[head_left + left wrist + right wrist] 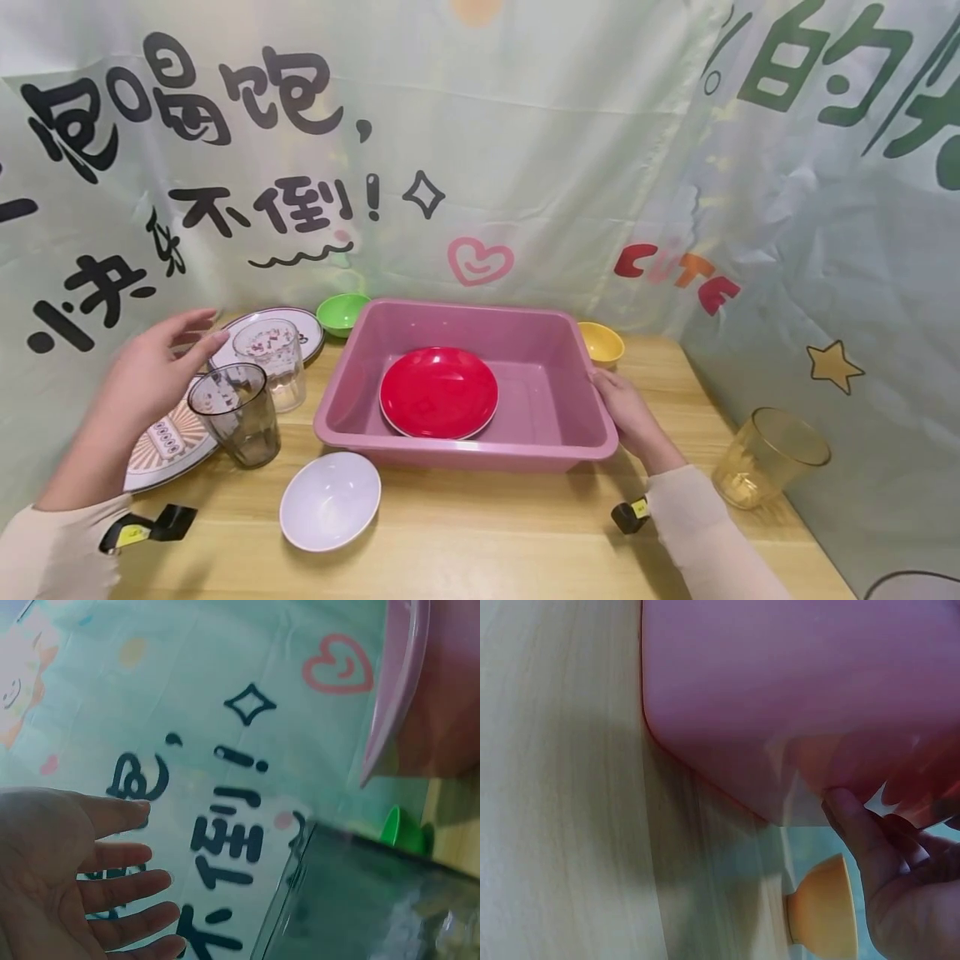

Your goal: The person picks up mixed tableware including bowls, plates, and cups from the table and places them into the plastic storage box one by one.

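My left hand (153, 375) hovers above and beside a dark tinted glass (243, 425), its fingers extended and holding nothing. The left wrist view shows the palm and spread fingers (131, 911) apart from the glass. My right hand (630, 408) grips the right rim of a pink basin (540, 450). Its thumb or finger presses the outer wall in the right wrist view; the other fingertips are partly hidden. A red plate (438, 392) lies inside the basin, towards its left. Behind the dark glass stands a clear glass (285, 375).
Left are a sunburst-patterned plate (161, 467) and a white rimmed plate (311, 329). A green bowl (342, 315) and a yellow bowl (606, 346) sit behind the basin's corners. A white bowl (330, 502) lies in front, an amber glass (765, 458) right. Printed cloth surrounds the table.
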The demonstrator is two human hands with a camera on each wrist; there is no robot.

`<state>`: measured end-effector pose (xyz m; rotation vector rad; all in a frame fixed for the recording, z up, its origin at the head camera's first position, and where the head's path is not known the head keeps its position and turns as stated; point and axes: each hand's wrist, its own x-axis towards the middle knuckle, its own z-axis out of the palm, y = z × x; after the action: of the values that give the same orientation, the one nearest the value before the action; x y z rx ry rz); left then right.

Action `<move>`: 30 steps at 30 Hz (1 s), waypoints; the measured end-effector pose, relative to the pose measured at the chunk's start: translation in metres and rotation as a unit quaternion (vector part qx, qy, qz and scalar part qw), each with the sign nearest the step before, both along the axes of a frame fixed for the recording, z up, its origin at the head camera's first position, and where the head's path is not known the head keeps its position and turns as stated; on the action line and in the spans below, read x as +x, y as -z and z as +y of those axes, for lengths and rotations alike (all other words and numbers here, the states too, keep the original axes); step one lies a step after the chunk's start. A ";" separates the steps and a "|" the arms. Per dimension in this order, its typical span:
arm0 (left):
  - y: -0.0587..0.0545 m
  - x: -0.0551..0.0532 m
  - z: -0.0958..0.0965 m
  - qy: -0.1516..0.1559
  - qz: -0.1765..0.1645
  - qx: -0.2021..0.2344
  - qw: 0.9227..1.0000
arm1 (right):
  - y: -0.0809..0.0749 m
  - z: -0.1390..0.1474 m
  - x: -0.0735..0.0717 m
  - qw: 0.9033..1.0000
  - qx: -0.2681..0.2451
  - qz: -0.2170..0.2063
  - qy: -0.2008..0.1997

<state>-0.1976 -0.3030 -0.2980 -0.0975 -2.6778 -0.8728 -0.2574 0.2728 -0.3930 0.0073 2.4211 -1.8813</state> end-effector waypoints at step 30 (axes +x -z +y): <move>0.064 0.014 -0.101 -0.130 -0.095 -0.014 0.987 | 0.002 -0.001 0.000 1.000 -0.006 -0.004 0.001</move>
<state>-0.1833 -0.4039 -0.3618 0.3377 -2.7918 -0.7980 -0.2570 0.2717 -0.3946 0.0156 2.4065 -1.8922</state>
